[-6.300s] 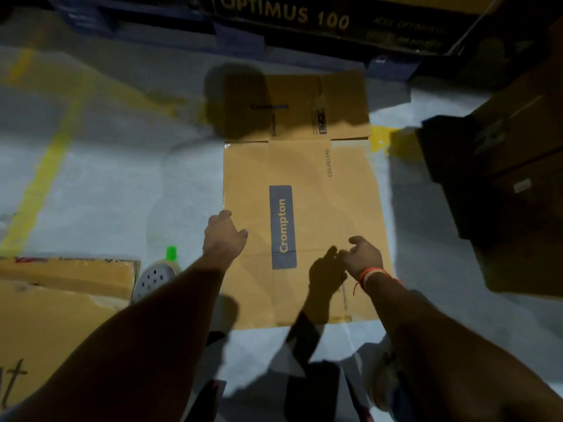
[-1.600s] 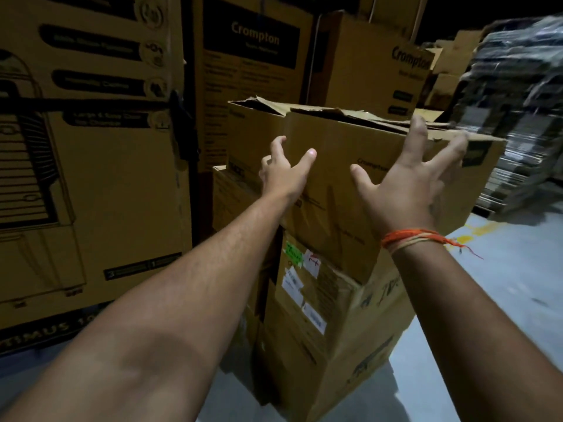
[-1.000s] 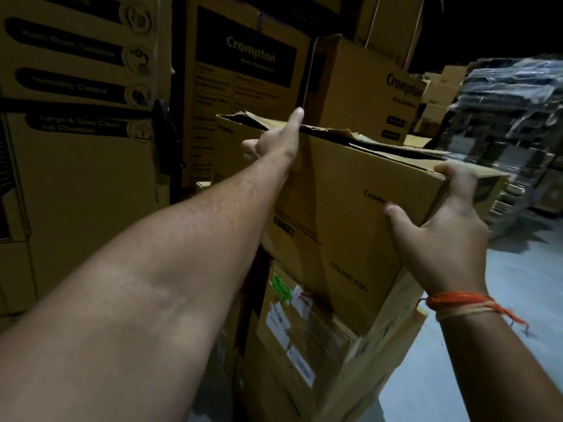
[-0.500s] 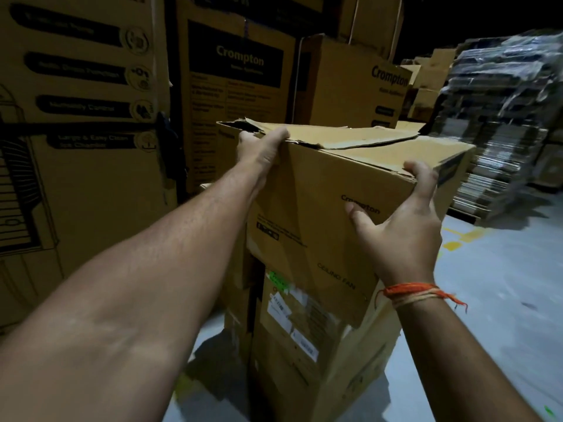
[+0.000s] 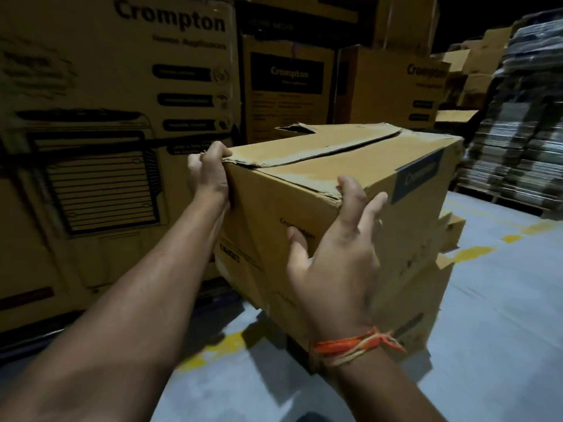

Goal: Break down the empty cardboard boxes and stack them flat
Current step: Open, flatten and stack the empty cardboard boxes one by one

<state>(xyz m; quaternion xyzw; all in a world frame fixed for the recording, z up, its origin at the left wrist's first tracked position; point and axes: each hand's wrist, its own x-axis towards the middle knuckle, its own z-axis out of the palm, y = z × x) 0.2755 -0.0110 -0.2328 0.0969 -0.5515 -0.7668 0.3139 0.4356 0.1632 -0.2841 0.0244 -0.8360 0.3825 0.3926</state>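
I see the box (image 5: 307, 190) held between both hands, out in front of the stack (image 5: 426, 287) of cartons it partly hides. It sits roughly level, its near corner toward me and its long side running off to the right; I cannot tell whether its underside touches the stack. Its top flaps lie shut but ragged, with a torn notch at the far left edge.

My left hand (image 5: 207, 175) grips the box's near left top corner, fingers curled over the flap edge and the palm against the left end. My right hand (image 5: 338, 254) lies on the near face by the right top edge, fingers spread and only slightly bent, the tips reaching the rim of the top and the thumb flat on the cardboard. An orange thread band (image 5: 353, 345) circles that wrist.

Behind the box stand tall printed cartons (image 5: 122, 117). At the right edge rises a wrapped pallet load (image 5: 518, 117). The grey floor (image 5: 487, 330) below carries broken yellow marks.
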